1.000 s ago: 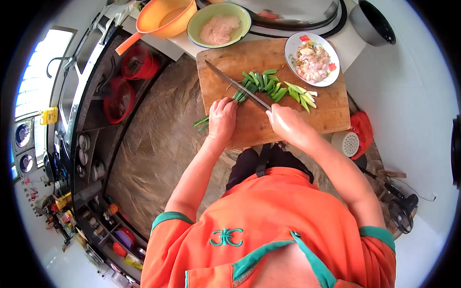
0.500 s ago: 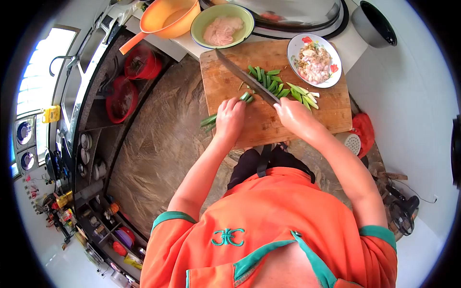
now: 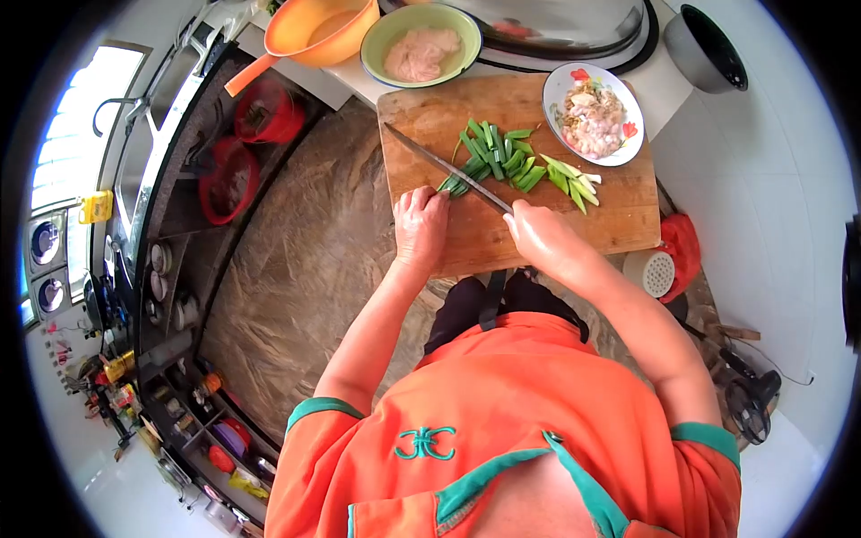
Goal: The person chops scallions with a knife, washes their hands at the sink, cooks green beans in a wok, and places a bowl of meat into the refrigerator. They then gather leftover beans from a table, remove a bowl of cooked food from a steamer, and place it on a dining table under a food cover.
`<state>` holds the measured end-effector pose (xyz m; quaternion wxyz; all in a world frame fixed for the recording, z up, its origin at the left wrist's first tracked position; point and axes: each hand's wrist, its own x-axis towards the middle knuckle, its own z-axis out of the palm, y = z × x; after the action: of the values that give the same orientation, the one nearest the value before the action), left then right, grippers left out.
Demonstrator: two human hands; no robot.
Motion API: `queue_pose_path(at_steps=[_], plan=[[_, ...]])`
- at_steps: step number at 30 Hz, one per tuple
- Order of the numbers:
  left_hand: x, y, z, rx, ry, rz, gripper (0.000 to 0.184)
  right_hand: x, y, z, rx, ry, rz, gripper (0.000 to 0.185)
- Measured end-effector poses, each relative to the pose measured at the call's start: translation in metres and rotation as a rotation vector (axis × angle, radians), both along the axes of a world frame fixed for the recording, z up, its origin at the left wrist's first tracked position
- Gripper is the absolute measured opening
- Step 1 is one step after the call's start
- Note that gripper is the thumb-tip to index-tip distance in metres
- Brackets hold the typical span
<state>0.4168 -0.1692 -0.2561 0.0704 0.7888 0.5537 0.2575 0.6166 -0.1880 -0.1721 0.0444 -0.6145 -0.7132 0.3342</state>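
My right hand [image 3: 543,235] is closed around the handle of a large kitchen knife [image 3: 447,168]. Its blade slants up and left across the cutting board [image 3: 592,224]. My left hand [image 3: 420,229] has its fingers curled down at the board's left edge, on the end of some green onion stalks [image 3: 456,186] beside the blade; most of what it grips is hidden under the fingers. Past the knife lie cut green onions [image 3: 513,161], with paler pieces [image 3: 574,182] to the right. A floral plate [image 3: 638,112] of chopped pale meat [image 3: 594,125] rests on the board's far right corner.
Behind the board stand a green bowl [image 3: 466,72] holding pale meat [image 3: 421,54], an orange long-handled strainer or scoop [image 3: 309,36] and a shiny metal dome [image 3: 547,22]. A dark-lined pot [image 3: 686,58] is at far right. Red basins [image 3: 229,184] sit on the left shelf.
My left hand has shifted slightly left and down, and the stalks sticking out beyond it no longer show. More cut green onion lies beyond the blade. The knife has swung flatter, its tip lower and left.
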Motion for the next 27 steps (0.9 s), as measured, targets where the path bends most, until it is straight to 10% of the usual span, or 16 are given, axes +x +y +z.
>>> queue_pose_path(at_steps=[18, 27], plan=[[0.012, 0.003, 0.000, 0.071, 0.048, -0.082, 0.009, 0.024, 0.012, -0.002, 0.017, -0.070, -0.055, 0.029], [-0.002, 0.004, 0.030, -0.089, -0.050, 0.022, 0.037, 0.011, -0.005, 0.032, 0.017, -0.114, -0.044, 0.026]])
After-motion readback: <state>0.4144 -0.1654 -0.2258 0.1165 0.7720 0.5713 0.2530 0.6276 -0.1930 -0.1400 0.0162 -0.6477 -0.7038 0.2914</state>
